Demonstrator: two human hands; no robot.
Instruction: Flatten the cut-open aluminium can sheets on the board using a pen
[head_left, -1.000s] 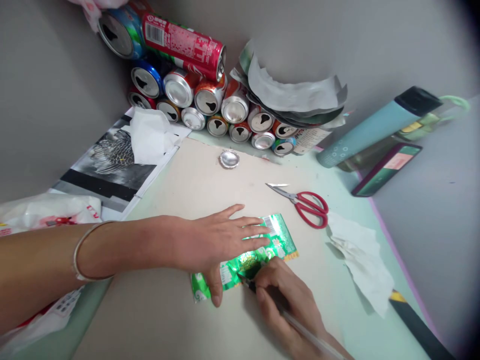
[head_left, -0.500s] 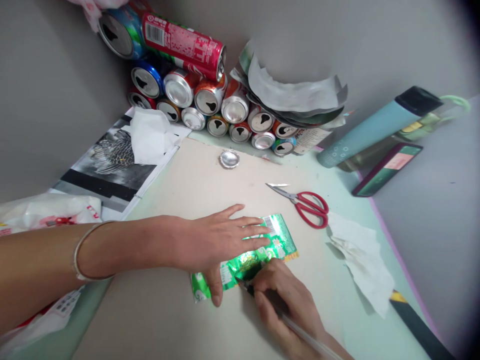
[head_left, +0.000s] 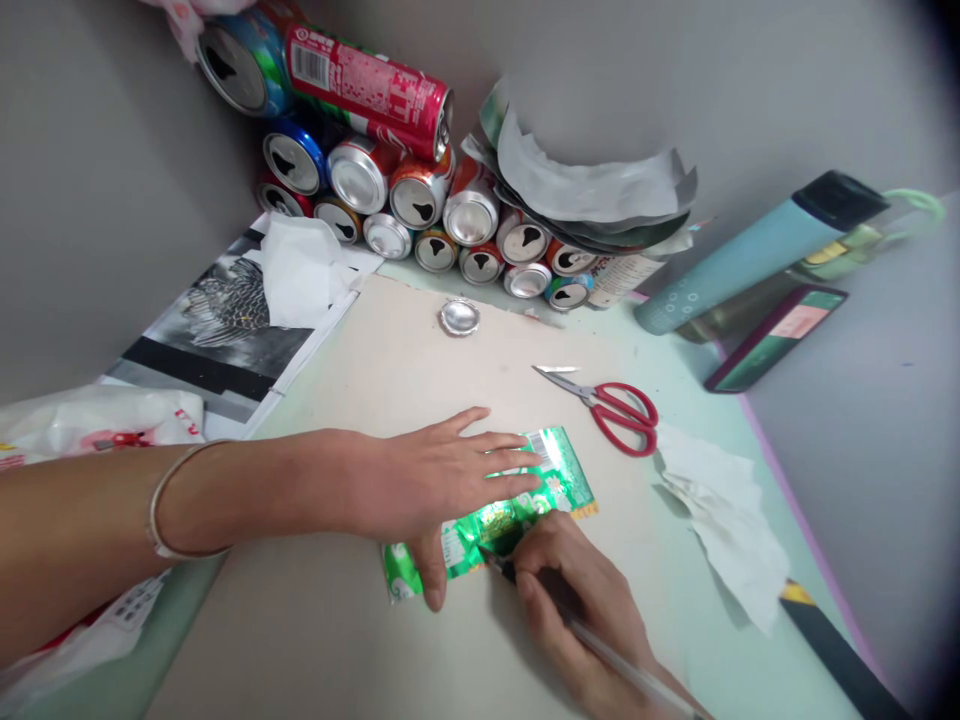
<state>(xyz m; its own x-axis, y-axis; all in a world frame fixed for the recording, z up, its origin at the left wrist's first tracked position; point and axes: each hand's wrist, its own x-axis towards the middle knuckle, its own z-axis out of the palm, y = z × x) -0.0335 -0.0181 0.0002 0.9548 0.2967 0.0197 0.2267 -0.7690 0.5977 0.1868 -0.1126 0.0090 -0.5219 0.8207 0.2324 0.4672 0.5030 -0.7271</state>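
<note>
the green sheet [head_left: 559,475] lies on a beige board [head_left: 337,620], with the person's two hands over it. the left hand [head_left: 457,480], its arm coming in from nine o'clock with a bracelet [head_left: 155,505] at the wrist, is spread flat on the sheet, fingers apart and thumb out toward the near edge; it grasps nothing, only presses from above. the right hand [head_left: 581,600] comes in from four o'clock and is clenched around a pen [head_left: 611,655], fingers bent over the barrel. the pen's tip is at the near edge of the sheet, just beside the left thumb.

counting from the sheet, red-handled scissors [head_left: 626,418] lie near it at two o'clock, and a small silvery dish [head_left: 459,316] sits at twelve. white paper [head_left: 731,530] lies at three o'clock. farther off, cans [head_left: 416,195] are piled between eleven and twelve, with curled sheets [head_left: 592,185] on top at one. a blue bottle [head_left: 727,260] stands at two o'clock, a phone [head_left: 776,340] beside it. a bird picture [head_left: 232,310] lies at ten.
</note>
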